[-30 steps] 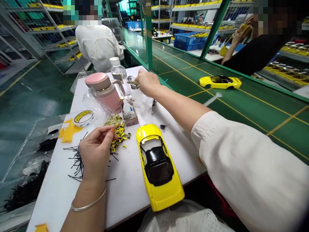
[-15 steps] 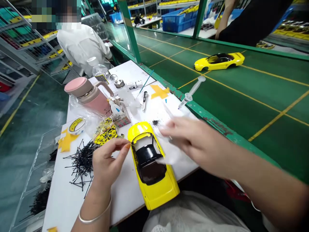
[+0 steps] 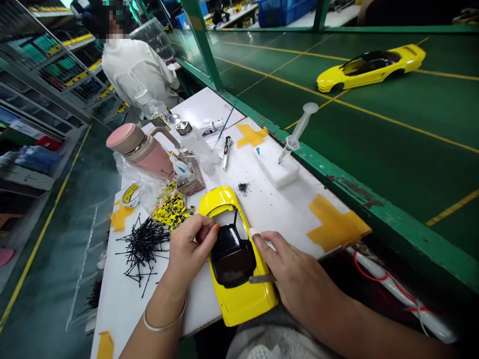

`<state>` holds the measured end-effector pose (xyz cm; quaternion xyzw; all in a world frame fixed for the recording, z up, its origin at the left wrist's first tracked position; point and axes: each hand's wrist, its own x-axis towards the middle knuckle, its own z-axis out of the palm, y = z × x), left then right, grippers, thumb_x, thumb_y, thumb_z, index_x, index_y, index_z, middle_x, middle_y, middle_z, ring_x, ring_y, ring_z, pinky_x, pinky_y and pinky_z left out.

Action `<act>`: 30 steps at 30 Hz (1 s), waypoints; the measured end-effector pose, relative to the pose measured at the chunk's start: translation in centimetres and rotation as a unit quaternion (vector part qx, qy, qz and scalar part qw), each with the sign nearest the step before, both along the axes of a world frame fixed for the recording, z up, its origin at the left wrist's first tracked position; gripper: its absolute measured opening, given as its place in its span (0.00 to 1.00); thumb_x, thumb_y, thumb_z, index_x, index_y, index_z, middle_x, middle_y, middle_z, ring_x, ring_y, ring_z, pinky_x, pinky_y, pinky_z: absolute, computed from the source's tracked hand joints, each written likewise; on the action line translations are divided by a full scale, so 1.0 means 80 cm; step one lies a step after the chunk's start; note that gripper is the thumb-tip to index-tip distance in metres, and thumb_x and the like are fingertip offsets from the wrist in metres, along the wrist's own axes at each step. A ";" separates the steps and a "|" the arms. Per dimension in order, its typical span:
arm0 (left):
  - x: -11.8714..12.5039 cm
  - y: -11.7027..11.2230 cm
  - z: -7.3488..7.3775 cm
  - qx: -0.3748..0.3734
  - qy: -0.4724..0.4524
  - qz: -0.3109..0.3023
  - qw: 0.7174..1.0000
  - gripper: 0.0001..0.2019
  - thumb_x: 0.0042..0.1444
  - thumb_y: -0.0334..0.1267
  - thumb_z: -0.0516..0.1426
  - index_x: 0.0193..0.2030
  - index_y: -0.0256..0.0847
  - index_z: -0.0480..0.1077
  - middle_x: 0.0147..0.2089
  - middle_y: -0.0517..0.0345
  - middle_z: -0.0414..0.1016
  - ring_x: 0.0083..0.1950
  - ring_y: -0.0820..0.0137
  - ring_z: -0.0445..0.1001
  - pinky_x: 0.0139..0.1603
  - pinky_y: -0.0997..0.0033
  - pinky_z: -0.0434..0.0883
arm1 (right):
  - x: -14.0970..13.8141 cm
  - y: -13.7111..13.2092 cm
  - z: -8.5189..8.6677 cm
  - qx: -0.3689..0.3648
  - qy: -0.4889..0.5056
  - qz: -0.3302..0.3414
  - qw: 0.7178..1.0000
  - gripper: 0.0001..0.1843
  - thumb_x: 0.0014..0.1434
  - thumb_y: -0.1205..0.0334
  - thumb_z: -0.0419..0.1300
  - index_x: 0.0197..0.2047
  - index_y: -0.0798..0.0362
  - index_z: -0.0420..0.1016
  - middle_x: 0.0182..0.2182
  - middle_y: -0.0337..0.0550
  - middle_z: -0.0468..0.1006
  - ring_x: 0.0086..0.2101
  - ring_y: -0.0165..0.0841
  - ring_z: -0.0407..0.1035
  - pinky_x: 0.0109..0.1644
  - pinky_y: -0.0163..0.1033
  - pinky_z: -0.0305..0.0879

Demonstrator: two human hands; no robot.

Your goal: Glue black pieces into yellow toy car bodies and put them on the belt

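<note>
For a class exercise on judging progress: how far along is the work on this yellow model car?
Done: the yellow car body has its black cabin in place. In hand: the left hand touches the cabin; the right hand holds a flat metal blade beside it. Left: black sticks and yellow pieces lie heaped on the table.

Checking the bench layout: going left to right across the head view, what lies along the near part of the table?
black rods, left hand, yellow model car, right hand, yellow tape patch
</note>
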<state>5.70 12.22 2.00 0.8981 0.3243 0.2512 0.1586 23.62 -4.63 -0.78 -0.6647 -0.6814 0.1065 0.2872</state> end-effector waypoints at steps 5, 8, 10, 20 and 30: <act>0.000 0.000 0.001 -0.013 0.003 0.006 1.000 0.09 0.63 0.35 0.57 0.30 0.42 0.69 0.22 0.67 0.61 0.23 0.76 0.59 0.27 0.75 0.58 | 0.004 -0.020 -0.002 0.022 0.014 0.023 0.999 0.35 0.56 0.81 0.45 0.65 0.57 0.65 0.51 0.58 0.78 0.45 0.43 0.80 0.39 0.45 0.83; 0.000 0.000 0.001 -0.022 0.005 0.008 1.000 0.10 0.64 0.36 0.57 0.30 0.42 0.68 0.22 0.67 0.62 0.23 0.75 0.59 0.27 0.74 0.59 | 0.003 -0.010 -0.003 0.008 0.015 0.011 1.000 0.36 0.55 0.81 0.44 0.65 0.58 0.65 0.51 0.59 0.78 0.42 0.43 0.80 0.38 0.47 0.83; 0.000 0.000 0.001 -0.026 0.004 0.006 1.000 0.10 0.64 0.36 0.57 0.30 0.42 0.69 0.22 0.67 0.62 0.23 0.75 0.59 0.28 0.74 0.59 | 0.003 -0.002 -0.004 -0.001 0.015 0.007 1.000 0.35 0.55 0.81 0.44 0.65 0.58 0.67 0.51 0.58 0.78 0.39 0.43 0.80 0.37 0.48 0.83; 0.003 0.002 0.001 -0.060 -0.045 -0.026 0.997 0.05 0.63 0.34 0.59 0.36 0.41 0.75 0.23 0.66 0.66 0.23 0.76 0.64 0.28 0.76 0.61 | 0.072 0.026 0.066 0.022 0.167 0.073 0.983 0.26 0.61 0.74 0.50 0.54 0.41 0.79 0.45 0.46 0.82 0.46 0.41 0.79 0.43 0.41 0.79; -0.020 0.018 0.003 -0.112 -0.135 0.001 0.985 0.11 0.64 0.38 0.59 0.49 0.38 0.77 0.26 0.64 0.70 0.25 0.76 0.67 0.29 0.77 0.66 | 0.073 0.309 0.133 0.070 0.023 -0.194 0.978 0.13 0.67 0.65 0.58 0.49 0.56 0.82 0.49 0.53 0.81 0.51 0.47 0.74 0.54 0.44 0.67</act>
